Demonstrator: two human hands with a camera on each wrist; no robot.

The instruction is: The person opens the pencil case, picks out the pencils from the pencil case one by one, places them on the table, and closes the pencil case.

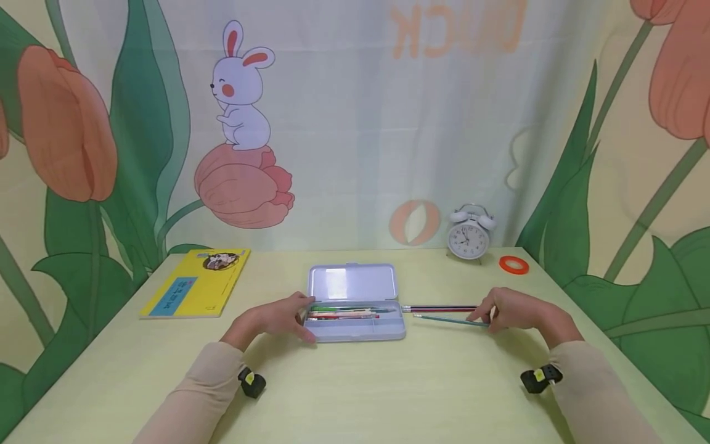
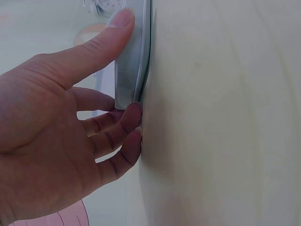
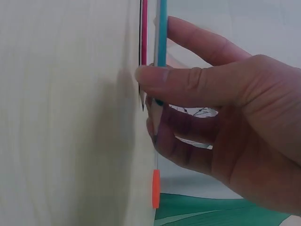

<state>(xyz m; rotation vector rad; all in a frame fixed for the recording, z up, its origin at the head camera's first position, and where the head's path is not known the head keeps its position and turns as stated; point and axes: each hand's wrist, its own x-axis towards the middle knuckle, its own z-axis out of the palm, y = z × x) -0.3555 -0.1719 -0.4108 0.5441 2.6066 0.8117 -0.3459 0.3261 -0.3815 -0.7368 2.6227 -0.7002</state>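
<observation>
A pale pencil case point(image 1: 355, 338) lies on the table with its lid point(image 1: 353, 282) flipped back. Inside it are several pens and pencils point(image 1: 344, 313). My left hand point(image 1: 284, 316) grips the case at its left end, thumb along the front side point(image 2: 127, 70) and fingers curled at the corner. To the right of the case, my right hand point(image 1: 513, 308) pinches a teal pencil point(image 3: 162, 33) near its sharpened tip, between thumb and fingers. Just behind that one lie dark and red striped pencils point(image 1: 438, 308), with a red one point(image 3: 144, 37) beside my thumb in the right wrist view.
A yellow book point(image 1: 194, 283) lies at the left of the table point(image 1: 355, 394). At the back right stands a white alarm clock point(image 1: 468, 237), with an orange-red ring of tape point(image 1: 513, 265) beside it. A printed curtain point(image 1: 344, 123) hangs behind the table.
</observation>
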